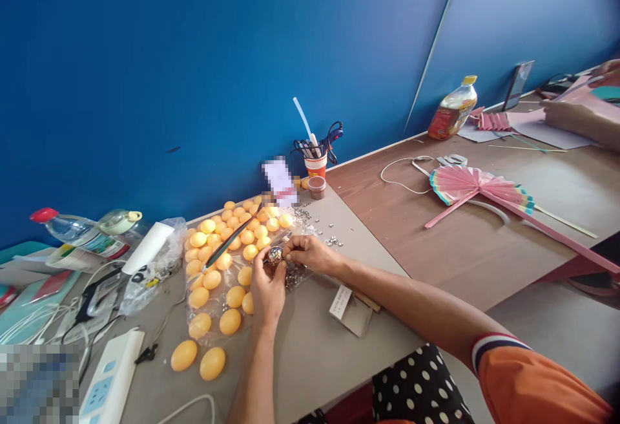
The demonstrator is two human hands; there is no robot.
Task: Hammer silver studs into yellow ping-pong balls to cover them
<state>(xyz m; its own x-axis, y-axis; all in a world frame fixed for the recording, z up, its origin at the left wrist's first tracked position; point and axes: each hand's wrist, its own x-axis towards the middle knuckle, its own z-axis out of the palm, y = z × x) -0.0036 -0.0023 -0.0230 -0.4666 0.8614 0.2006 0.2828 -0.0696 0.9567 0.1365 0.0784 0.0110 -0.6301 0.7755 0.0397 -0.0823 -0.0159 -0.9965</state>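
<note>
My left hand (269, 289) is closed around a small ball (276, 255) covered in shiny metal studs. The fingertips of my right hand (314, 253) are pinched together against its right side; whatever is between them is too small to make out. Below the hands, a heap of silvery thumbtacks (293, 275) lies on clear plastic, partly hidden by my fingers. More loose thumbtacks (334, 241) are scattered behind my right hand. To the left, several orange balls (230, 321) rest on and beside a plastic bag, with a dark strap (231, 238) across them.
A small open box (351, 311) lies under my right forearm. At the back stand a paper cup (316, 165) of tools and a small round tub (316, 187). A power strip (112, 375), cables and bottles occupy the left. A pink fan (477, 185) and a co-worker's hands are right.
</note>
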